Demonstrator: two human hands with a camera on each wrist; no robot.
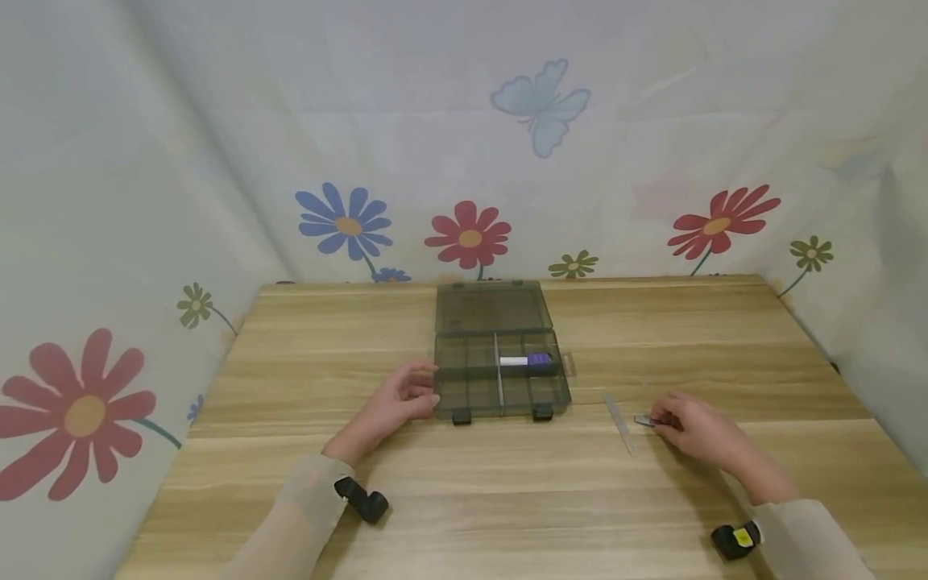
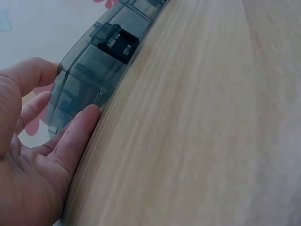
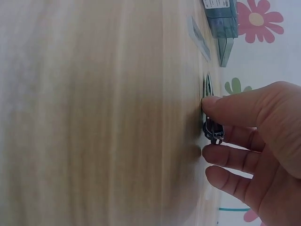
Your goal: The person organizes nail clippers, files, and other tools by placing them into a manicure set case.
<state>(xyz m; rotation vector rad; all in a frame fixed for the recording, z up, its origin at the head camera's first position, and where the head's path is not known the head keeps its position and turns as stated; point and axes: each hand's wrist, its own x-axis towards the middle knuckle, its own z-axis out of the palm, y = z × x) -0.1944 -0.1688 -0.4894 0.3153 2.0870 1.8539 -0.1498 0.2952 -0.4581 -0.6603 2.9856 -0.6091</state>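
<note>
A translucent dark grey organizer box [image 1: 470,400] with its lid [image 1: 493,308] folded back lies on the table. My left hand [image 1: 402,395] touches the box's left side, thumb and fingers spread along the wall. Inside, right of a pale upright divider [image 1: 499,379], lies a purple-and-white stick-shaped item [image 1: 524,361]. To the right of the box, my right hand [image 1: 692,427] pinches a small metal nail clipper [image 3: 214,129] between thumb and index finger, close over the table. A thin flat translucent strip [image 1: 619,424] lies between the clipper and the box.
The wood-grain table [image 1: 478,515] runs back to a white curtain [image 1: 406,145] printed with flowers and a butterfly. Two black latches [image 1: 542,412] sit on the box's front edge. A translucent loop [image 1: 569,364] sticks out from its right side.
</note>
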